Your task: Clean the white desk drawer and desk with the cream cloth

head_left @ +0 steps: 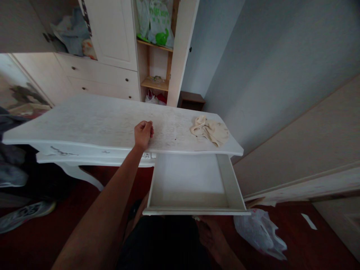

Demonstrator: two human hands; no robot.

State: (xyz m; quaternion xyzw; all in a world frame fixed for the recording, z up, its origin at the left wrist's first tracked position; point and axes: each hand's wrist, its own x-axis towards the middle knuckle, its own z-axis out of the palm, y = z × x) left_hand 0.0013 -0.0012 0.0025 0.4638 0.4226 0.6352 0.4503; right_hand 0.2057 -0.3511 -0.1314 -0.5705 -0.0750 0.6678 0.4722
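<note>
My left hand (143,133) rests on the top of a white desk (84,123), near its front edge, with the fingers curled into a fist and nothing visible in it. Just right of it, below the top, a white drawer (232,183) stands pulled out and looks empty. My right hand (209,233) is low, under the drawer's front edge; its fingers are hidden in the dark there. A crumpled cream cloth (210,131) lies on the desk's right end, well apart from my left hand.
A white wardrobe (112,41) with open shelves and plastic bags stands behind the desk. A small brown stand (192,100) sits in the corner. On the dark red floor lie a white plastic bag (260,232) at right and a shoe (26,214) at left.
</note>
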